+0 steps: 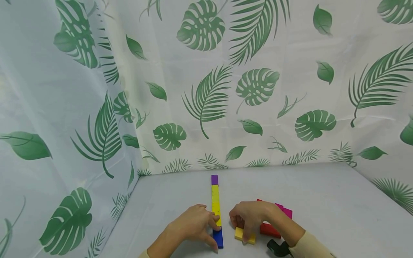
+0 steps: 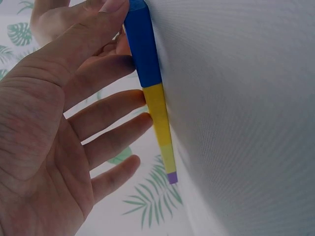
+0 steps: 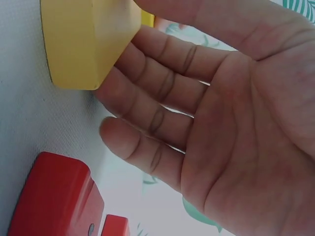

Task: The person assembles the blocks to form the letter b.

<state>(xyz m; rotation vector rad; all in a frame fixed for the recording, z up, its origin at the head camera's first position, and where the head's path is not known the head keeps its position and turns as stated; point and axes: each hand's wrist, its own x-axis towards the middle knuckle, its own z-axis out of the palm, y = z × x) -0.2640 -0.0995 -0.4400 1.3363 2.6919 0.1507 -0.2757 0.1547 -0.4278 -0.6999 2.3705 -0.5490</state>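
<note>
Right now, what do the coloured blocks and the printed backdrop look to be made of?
The yellow block under the right hand looks like painted wood or matte plastic: flat even colour, softened edges, no grain showing. The red block looks the same, slightly glossier. The backdrop looks like thin printed fabric or plastic sheet: it creases and light shines through.

Matt smooth blocks [image 1: 216, 211], woven tablecloth [image 1: 322, 200]
</note>
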